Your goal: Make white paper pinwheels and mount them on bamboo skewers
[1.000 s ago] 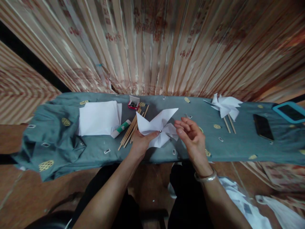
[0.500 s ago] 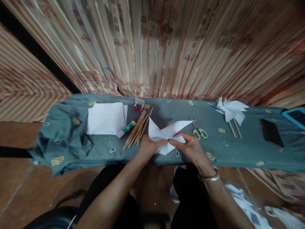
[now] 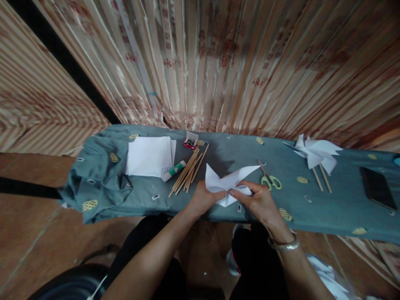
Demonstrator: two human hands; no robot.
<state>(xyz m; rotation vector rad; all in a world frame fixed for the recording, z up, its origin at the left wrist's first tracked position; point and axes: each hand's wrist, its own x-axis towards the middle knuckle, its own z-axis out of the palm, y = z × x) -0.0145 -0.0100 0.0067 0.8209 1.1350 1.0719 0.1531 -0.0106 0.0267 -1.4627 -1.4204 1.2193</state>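
Observation:
A white paper pinwheel (image 3: 229,182) with folded-in blades is held between my two hands, just above the near edge of the cloth. My left hand (image 3: 204,198) grips its left side, thumb pressed at the centre. From the other side my right hand (image 3: 258,201) pinches the paper, its thumb also at the centre; the fingers behind the paper are hidden. Scissors (image 3: 271,181) with light green handles lie just right of my right hand. To the left of my left hand is a bundle of wooden sticks (image 3: 186,173), beside a green and white glue stick (image 3: 174,171).
On the grey-green cloth (image 3: 143,196) lie a stack of white paper (image 3: 150,156) at left and an open small red box (image 3: 190,141) behind the sticks. Finished-looking pinwheels on sticks (image 3: 320,154) and a dark phone (image 3: 378,187) lie at right. A pleated curtain (image 3: 215,71) hangs behind.
The whole view has shifted, so everything sits further right in the picture. Both hands keep their hold at the pinwheel's centre; the blades look slightly tilted compared with before.

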